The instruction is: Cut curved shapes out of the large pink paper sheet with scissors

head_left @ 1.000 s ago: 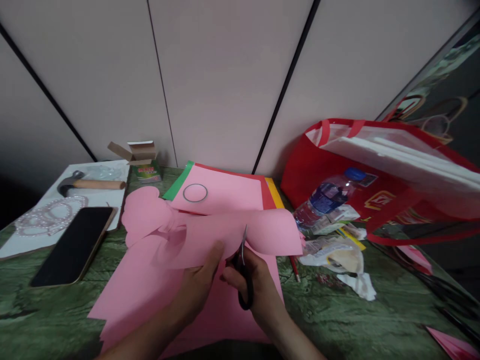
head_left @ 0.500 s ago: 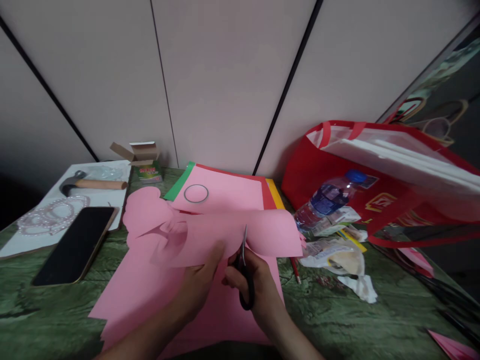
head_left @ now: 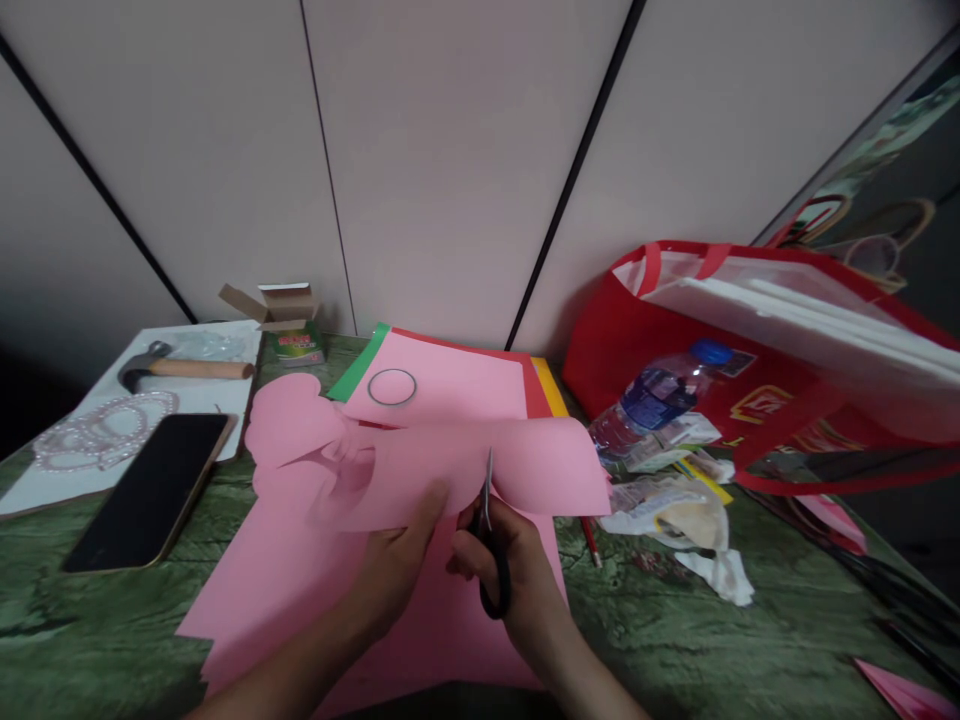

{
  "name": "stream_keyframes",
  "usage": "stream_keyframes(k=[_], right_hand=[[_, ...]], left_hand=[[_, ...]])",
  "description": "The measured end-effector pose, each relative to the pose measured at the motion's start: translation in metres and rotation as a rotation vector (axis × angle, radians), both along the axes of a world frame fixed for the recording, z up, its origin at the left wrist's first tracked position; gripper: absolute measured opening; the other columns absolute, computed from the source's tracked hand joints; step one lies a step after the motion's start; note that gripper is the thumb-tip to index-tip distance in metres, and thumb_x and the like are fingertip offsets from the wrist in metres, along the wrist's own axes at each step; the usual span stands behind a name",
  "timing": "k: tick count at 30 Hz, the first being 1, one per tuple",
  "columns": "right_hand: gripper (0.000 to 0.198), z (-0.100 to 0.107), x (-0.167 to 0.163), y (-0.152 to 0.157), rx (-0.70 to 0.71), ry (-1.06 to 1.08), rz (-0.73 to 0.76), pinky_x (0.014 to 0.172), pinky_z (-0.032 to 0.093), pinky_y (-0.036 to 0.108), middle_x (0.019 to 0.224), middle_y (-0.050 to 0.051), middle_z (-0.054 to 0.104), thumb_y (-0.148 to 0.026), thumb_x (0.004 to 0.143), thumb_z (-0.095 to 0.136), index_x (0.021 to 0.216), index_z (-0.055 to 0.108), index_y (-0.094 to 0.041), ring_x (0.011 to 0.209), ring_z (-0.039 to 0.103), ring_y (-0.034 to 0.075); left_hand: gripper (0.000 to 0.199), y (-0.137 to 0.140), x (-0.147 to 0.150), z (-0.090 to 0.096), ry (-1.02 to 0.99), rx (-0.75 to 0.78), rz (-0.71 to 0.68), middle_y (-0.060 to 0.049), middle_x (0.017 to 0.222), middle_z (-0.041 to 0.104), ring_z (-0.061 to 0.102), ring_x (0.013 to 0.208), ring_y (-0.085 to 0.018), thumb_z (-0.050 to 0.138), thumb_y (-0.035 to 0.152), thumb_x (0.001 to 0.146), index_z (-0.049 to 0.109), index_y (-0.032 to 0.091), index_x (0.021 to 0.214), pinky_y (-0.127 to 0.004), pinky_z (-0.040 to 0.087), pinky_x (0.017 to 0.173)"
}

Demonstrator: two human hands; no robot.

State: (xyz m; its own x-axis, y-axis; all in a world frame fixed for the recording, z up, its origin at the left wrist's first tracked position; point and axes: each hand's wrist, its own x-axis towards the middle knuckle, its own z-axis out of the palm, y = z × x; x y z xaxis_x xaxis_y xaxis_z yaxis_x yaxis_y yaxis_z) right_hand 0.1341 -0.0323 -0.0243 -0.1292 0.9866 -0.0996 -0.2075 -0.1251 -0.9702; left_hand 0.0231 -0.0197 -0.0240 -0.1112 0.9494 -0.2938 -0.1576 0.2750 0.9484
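A curled sheet of pink paper [head_left: 442, 455] is held above other pink sheets [head_left: 300, 570]. My left hand [head_left: 405, 555] pinches its lower edge, thumb on top and the other fingers hidden beneath. Black-handled scissors [head_left: 495, 585] are in my right hand [head_left: 521, 565], whose fingers wrap the handles. The blades point away from me into a slit in the paper, just right of my left thumb. Rounded pink cut shapes [head_left: 289, 420] lie at the curled sheet's left end.
At left are a phone [head_left: 154, 490], a hammer [head_left: 187, 368], a bead string [head_left: 112, 430] and a small opened box [head_left: 296, 335]. A ring [head_left: 391, 387] lies on stacked coloured paper. A water bottle [head_left: 660, 395] leans by a red bag [head_left: 622, 310], near plastic wrappers [head_left: 675, 510] and a pencil [head_left: 591, 540].
Both hands stay almost in place. The paper's right flap has shifted slightly right, and the scissors' blades look a little closer together.
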Motion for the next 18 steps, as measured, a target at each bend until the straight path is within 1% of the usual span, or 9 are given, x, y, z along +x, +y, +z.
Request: stream_keyframes(k=[2,5,8,10,12,14,18], right_hand=[[0.028,0.0011,-0.0003,0.0005,-0.005,0.005,-0.008,0.046,0.036,0.020,0.053,-0.005,0.051,-0.036,0.065,0.068,0.065,0.048,-0.017,0.047,0.045,0.008],[0.025,0.0027,-0.0010,0.0011,-0.017,-0.004,-0.014,0.045,0.035,0.020,0.050,-0.005,0.050,-0.034,0.066,0.065,0.064,0.048,-0.017,0.045,0.046,0.008],[0.023,0.0027,-0.0015,0.0011,-0.020,-0.008,-0.022,0.044,0.036,0.020,0.049,-0.005,0.050,-0.032,0.065,0.064,0.063,0.047,-0.017,0.044,0.045,0.008],[0.021,0.0016,-0.0015,0.0008,-0.022,-0.005,-0.025,0.044,0.036,0.020,0.049,-0.006,0.049,-0.030,0.066,0.063,0.062,0.047,-0.017,0.044,0.045,0.008],[0.020,0.0002,-0.0014,0.0007,-0.031,-0.001,-0.029,0.043,0.036,0.020,0.049,-0.006,0.048,-0.029,0.066,0.063,0.062,0.047,-0.017,0.043,0.045,0.008],[0.020,-0.0010,-0.0012,0.0007,-0.030,0.005,-0.029,0.043,0.036,0.020,0.051,-0.006,0.048,-0.028,0.066,0.063,0.063,0.047,-0.017,0.043,0.045,0.007],[0.019,-0.0020,-0.0016,0.0012,-0.014,0.015,-0.021,0.043,0.037,0.020,0.051,-0.006,0.047,-0.029,0.067,0.062,0.063,0.048,-0.017,0.043,0.046,0.007]], left_hand=[[0.033,0.0000,-0.0003,0.0019,0.012,-0.015,-0.007,-0.004,0.054,0.067,0.063,0.058,-0.022,0.058,0.047,0.070,0.066,0.017,0.062,-0.032,0.051,0.057],[0.033,0.0003,0.0001,0.0021,-0.017,0.008,0.000,-0.003,0.050,0.064,0.060,0.051,-0.021,0.057,0.048,0.070,0.064,0.018,0.059,-0.031,0.050,0.053],[0.032,0.0008,0.0003,-0.0006,-0.086,0.030,-0.042,-0.002,0.045,0.060,0.056,0.043,-0.018,0.057,0.048,0.071,0.065,0.017,0.064,-0.030,0.048,0.046],[0.032,0.0011,-0.0001,-0.0028,-0.120,0.052,-0.066,-0.001,0.044,0.059,0.055,0.041,-0.018,0.057,0.047,0.071,0.065,0.016,0.067,-0.030,0.048,0.045],[0.032,0.0013,-0.0006,-0.0047,-0.132,0.061,-0.069,-0.002,0.046,0.060,0.056,0.043,-0.018,0.057,0.046,0.072,0.064,0.016,0.064,-0.030,0.048,0.046],[0.030,0.0014,-0.0011,-0.0063,-0.120,0.066,-0.043,-0.002,0.051,0.063,0.058,0.048,-0.019,0.058,0.045,0.072,0.063,0.016,0.063,-0.030,0.049,0.049],[0.028,0.0013,-0.0016,-0.0063,-0.075,0.095,-0.006,-0.003,0.058,0.066,0.060,0.053,-0.018,0.059,0.044,0.072,0.064,0.016,0.068,-0.029,0.049,0.052]])
